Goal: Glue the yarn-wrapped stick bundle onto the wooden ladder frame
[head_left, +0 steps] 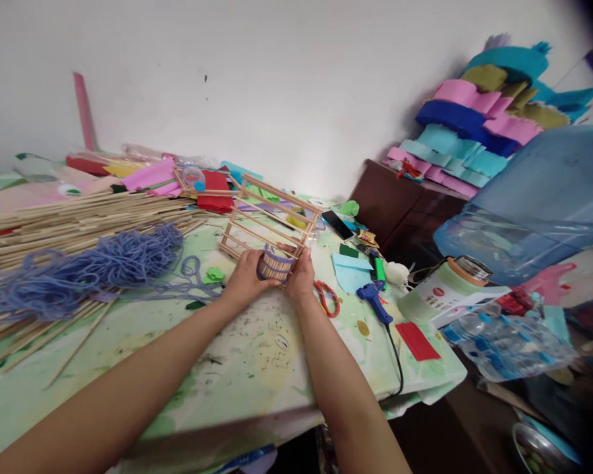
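Note:
A small round basket (275, 264) of short wooden sticks, edged with purple yarn, sits between my two hands. My left hand (250, 275) grips its left side, thumb along the lower edge. On the right side, my right hand (301, 273) has its fingers closed round the basket and close to the frame. Just behind stands a tilted frame of thin wooden sticks (277, 191); whether the basket is fixed to it I cannot tell. Orange-handled scissors (327, 299) lie to the right of my right hand, and a blue glue gun (375, 303) lies farther right.
Purple yarn (128, 263) lies heaped on long wooden sticks (79, 214) at left. A phone (338, 225), a green flask (439, 289) and red paper (418, 342) are on the right. Bottled water (511, 342) stands beyond the table's right edge. The glue gun's cord hangs over the front edge.

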A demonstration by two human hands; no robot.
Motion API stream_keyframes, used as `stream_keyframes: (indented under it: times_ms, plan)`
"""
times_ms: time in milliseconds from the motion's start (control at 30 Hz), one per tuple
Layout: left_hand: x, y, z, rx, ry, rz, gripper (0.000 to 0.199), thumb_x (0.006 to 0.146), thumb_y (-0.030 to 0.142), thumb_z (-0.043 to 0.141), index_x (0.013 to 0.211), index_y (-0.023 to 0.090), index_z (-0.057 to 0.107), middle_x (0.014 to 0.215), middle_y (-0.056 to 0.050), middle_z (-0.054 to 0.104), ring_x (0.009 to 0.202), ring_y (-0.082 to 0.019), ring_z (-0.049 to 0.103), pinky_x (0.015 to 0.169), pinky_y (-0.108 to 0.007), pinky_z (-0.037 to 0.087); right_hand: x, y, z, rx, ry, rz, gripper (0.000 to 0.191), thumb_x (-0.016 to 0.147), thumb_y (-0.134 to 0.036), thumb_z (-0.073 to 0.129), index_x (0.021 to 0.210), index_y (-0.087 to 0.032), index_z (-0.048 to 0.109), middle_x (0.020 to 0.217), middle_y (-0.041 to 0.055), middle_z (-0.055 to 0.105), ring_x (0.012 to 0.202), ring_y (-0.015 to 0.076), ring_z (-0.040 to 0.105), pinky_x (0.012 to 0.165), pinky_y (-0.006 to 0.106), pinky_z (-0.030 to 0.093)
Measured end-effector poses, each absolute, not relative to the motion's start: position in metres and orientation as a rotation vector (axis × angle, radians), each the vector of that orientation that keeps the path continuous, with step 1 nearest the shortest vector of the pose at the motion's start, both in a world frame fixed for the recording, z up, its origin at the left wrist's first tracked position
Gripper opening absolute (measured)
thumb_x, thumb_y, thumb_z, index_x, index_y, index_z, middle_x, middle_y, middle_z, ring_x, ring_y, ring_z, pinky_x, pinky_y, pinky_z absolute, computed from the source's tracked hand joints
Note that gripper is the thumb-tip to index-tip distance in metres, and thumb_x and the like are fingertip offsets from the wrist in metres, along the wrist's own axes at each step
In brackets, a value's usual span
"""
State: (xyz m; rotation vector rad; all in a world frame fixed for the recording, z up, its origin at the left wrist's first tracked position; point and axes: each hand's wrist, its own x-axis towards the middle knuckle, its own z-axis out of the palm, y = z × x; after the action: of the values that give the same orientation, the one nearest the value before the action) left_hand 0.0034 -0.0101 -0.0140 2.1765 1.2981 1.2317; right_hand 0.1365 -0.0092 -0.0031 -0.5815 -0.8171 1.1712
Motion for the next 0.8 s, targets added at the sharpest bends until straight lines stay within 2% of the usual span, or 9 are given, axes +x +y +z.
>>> stream_keyframes:
  times_ms: [400, 633, 800]
  plan:
    - [0.001, -0.003, -0.021, 2.183, 1.214, 1.228, 0.059, 0.063, 0.043, 0.073, 0.110, 0.020, 0.047, 0.102, -0.006, 0.050, 0.100, -0.026, 0.050, 0.085, -0.043, 0.045, 0.132, -0.009, -0.005, -0.569, -0.736, 1.123, 0.048, 0.082, -0.059, 0.044, 0.107, -0.018, 0.051, 0.087, 0.0050, 0.069, 0.068, 0.0173, 0.065, 0.063, 0.034, 0.055]
    - [0.001, -0.002, -0.025, 2.162, 1.238, 1.245, 0.066, 0.060, 0.049, 0.072, 0.113, 0.018, 0.045, 0.104, -0.007, 0.049, 0.099, -0.026, 0.052, 0.085, -0.043, 0.046, 0.131, -0.010, -0.002, -0.577, -0.767, 1.062, 0.031, 0.088, -0.046, 0.041, 0.098, -0.019, 0.054, 0.084, 0.0030, 0.070, 0.062, 0.0157, 0.064, 0.059, 0.032, 0.055]
    - [0.002, -0.004, -0.023, 2.172, 1.273, 1.244, 0.064, 0.062, 0.046, 0.072, 0.113, 0.019, 0.046, 0.105, -0.007, 0.049, 0.100, -0.025, 0.052, 0.086, -0.042, 0.046, 0.133, -0.008, -0.004, -0.577, -0.758, 1.091, 0.030, 0.087, -0.044, 0.042, 0.097, -0.018, 0.054, 0.086, 0.0039, 0.070, 0.058, 0.0153, 0.063, 0.055, 0.032, 0.055]
